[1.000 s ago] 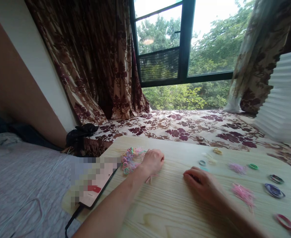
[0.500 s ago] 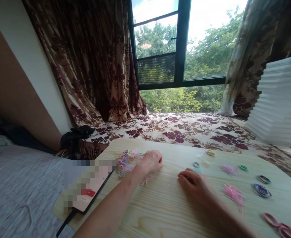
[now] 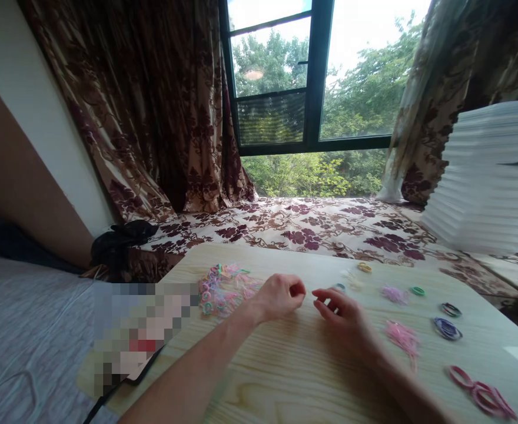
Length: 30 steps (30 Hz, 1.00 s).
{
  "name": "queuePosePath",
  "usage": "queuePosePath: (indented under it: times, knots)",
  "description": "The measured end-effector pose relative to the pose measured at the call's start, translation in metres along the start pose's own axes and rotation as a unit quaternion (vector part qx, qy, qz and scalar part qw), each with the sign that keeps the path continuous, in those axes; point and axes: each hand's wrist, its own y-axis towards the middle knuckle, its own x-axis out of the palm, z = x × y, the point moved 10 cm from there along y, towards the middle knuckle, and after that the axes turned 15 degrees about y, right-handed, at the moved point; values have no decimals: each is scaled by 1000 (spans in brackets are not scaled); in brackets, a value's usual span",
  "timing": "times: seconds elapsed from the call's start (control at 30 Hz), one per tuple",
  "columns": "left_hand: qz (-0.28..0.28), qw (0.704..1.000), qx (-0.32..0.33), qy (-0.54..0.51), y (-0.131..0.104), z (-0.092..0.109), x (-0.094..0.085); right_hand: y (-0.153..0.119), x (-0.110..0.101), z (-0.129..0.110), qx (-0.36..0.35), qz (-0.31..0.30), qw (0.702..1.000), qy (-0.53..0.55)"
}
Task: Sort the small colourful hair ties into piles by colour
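My left hand (image 3: 281, 297) is over the middle of the table, its thumb and fingertips pinched together; whatever lies between them is too small to make out. Facing it, a short gap away, my right hand (image 3: 341, 312) has curled fingers set apart, with nothing visible in them. Beyond my left wrist is a mixed pile of small colourful elastic bands (image 3: 212, 291). Past my right hand are sorted groups: cream bands (image 3: 353, 280), a grey-blue band (image 3: 339, 287), yellow bands (image 3: 364, 267), lilac bands (image 3: 395, 294), pink bands (image 3: 402, 335) and a green hair tie (image 3: 417, 291).
At the right lie dark hair ties (image 3: 451, 310), navy hair ties (image 3: 447, 328) and larger rose-pink hair ties (image 3: 482, 393). A partly blurred-out phone or tablet (image 3: 142, 359) is on the table's left edge. White pleated material (image 3: 488, 176) stands at right, near the window.
My left hand has moved right, away from the mixed pile, towards my right hand. My right hand has lifted its fingers apart. The view has shifted slightly.
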Motion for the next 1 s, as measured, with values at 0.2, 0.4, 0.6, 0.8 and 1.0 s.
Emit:
queuePosePath:
  times: [0.2, 0.4, 0.6, 0.8, 1.0]
  knots:
    - [-3, 999, 1, -39, -1, 1, 3, -1, 3, -12, -28, -9, 1000, -9]
    - [-8, 999, 2, -44, -2, 4, 4, -1, 4, -24, -52, -23, 998, -42]
    - [-27, 1000, -15, -3, -2, 1, 6, 3, -15, -33, -33, 1, 995, -98]
    - [-76, 995, -43, 56, -4, -9, 10, 11, -70, -22, 2, 90, 969, -229]
    - [-97, 993, -51, 53, -5, -13, 12, 10, -107, -4, 44, 121, 923, -364]
